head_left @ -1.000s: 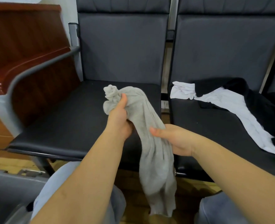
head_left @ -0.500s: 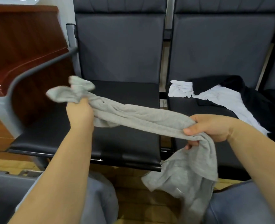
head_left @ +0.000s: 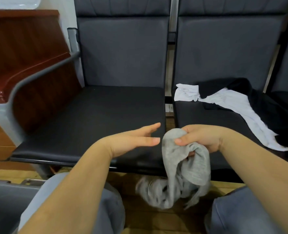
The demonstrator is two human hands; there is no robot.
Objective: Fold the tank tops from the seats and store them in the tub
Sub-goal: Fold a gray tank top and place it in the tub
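My right hand (head_left: 202, 138) grips a bunched grey tank top (head_left: 177, 169) at its upper end; the rest of the cloth hangs down between my knees, blurred at the bottom. My left hand (head_left: 134, 141) is just left of the cloth with its fingers straight, holding nothing. Both hands hover over the front edge of the seats. A white tank top (head_left: 238, 110) lies spread on the right seat (head_left: 190, 114), with a black tank top (head_left: 258, 102) partly over and beside it. The tub cannot be identified with certainty.
The left seat (head_left: 96, 115) is a dark padded cushion with a grey armrest (head_left: 35, 80) and a red-brown wooden panel (head_left: 21, 48) at its left. A grey surface (head_left: 6, 205) sits at the bottom left. The floor below is wood.
My left hand has let go of the grey tank top and moved right, close to my right hand. The cloth, stretched between both hands before, now hangs from my right hand alone.
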